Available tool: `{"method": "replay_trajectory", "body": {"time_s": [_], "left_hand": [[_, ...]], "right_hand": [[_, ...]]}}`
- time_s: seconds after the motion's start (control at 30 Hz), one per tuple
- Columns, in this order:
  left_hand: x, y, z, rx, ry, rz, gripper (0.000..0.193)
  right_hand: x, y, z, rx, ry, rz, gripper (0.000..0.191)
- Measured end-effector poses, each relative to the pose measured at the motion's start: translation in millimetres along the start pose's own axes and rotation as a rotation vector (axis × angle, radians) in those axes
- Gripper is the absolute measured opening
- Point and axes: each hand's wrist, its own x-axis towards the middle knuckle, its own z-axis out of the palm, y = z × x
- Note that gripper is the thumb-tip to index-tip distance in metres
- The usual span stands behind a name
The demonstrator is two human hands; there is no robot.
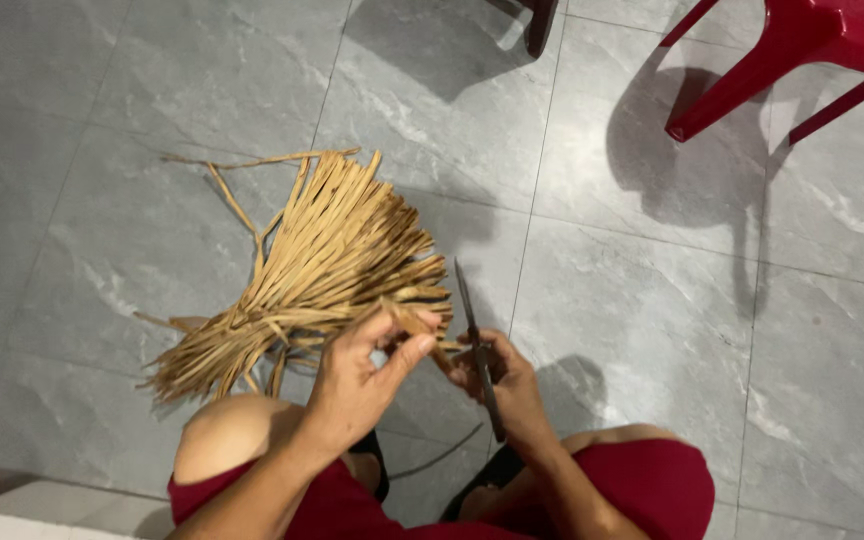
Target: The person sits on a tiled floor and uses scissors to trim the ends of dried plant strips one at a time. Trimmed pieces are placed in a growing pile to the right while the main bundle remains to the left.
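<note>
Left hand: the left hand (pixel 357 375) pinches one thin tan strip between thumb and fingers, close to the bundle's near right edge.
Right hand: the right hand (pixel 502 385) is closed around a long dark knife (pixel 477 350), with the blade pointing far, up and away from the person.
Strips: a big fan of flat tan dried leaf strips (pixel 322 265) lies on the grey tile floor (pixel 652 300), just past the person's knees. It spreads out to the far side and the left.
Loose bits: a few bent strips stick out at the far left of the bundle.
Knees: two bare knees and red shorts (pixel 652 485) show at the near edge.
Chair: a red plastic chair (pixel 802 50) stands far right, well apart.
</note>
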Motion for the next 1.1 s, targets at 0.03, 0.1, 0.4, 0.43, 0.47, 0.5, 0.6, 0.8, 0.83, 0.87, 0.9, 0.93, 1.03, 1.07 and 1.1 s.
{"method": "replay_trajectory", "body": {"time_s": [0.03,0.1,0.4,0.43,0.47,0.5,0.6,0.8,0.83,0.87,0.9,0.93,1.03,1.07,1.1], "left_hand": [[-4.3,1.8,-2.9,0.016,0.003,0.062,0.015],[-11.6,5.1,-3.1,-0.055,-0.019,0.080,0.018],[-39.1,16.7,-22.7,-0.056,-0.112,0.152,0.055],[-41.9,16.7,-25.0,-0.083,-0.122,0.153,0.059],[-43.8,16.1,-27.1,-0.052,-0.134,0.137,0.059],[-45.1,15.1,-29.3,-0.021,-0.147,0.120,0.059],[-44.1,10.8,-27.1,0.005,-0.150,0.162,0.061],[-43.0,4.6,-8.9,0.098,-0.214,0.096,0.046],[-42.3,3.7,-6.5,0.147,-0.217,0.045,0.044],[-40.5,2.5,-2.4,0.079,-0.222,0.097,0.037],[-38.7,0.7,1.2,0.009,-0.221,0.144,0.030],[-37.4,-1.9,4.1,-0.061,-0.216,0.188,0.025],[-30.7,-13.1,5.4,-0.082,-0.217,-0.035,0.034],[-30.3,-17.8,1.2,-0.124,-0.180,0.161,0.032],[-27.7,-21.7,-4.2,-0.158,-0.147,0.362,0.029]], "right_hand": [[-3.7,-0.9,1.1,0.015,0.003,0.002,0.045],[-9.1,-5.3,0.3,0.043,0.018,0.004,0.041],[-37.4,-31.6,10.5,-0.109,0.206,-0.315,0.043],[-39.1,-34.8,13.3,-0.093,0.211,-0.312,0.043],[-41.8,-37.8,15.1,-0.077,0.218,-0.305,0.042],[-45.9,-40.4,16.9,-0.061,0.224,-0.295,0.042],[-51.9,-48.7,25.4,-0.040,0.257,-0.272,0.040],[-67.7,-56.8,39.1,-0.132,0.261,-0.367,0.037],[-71.6,-56.1,39.0,-0.114,0.253,-0.387,0.038],[-75.6,-54.3,37.7,-0.095,0.242,-0.405,0.039],[-78.5,-52.0,35.5,-0.077,0.225,-0.420,0.040],[-78.5,-50.2,31.1,-0.154,0.255,-0.460,0.040],[-58.5,-46.3,9.5,-0.378,0.299,-0.585,0.037],[-48.3,-46.7,-4.2,-0.450,0.298,-0.637,0.035],[-38.1,-46.8,-19.2,-0.472,0.282,-0.642,0.034]]}}
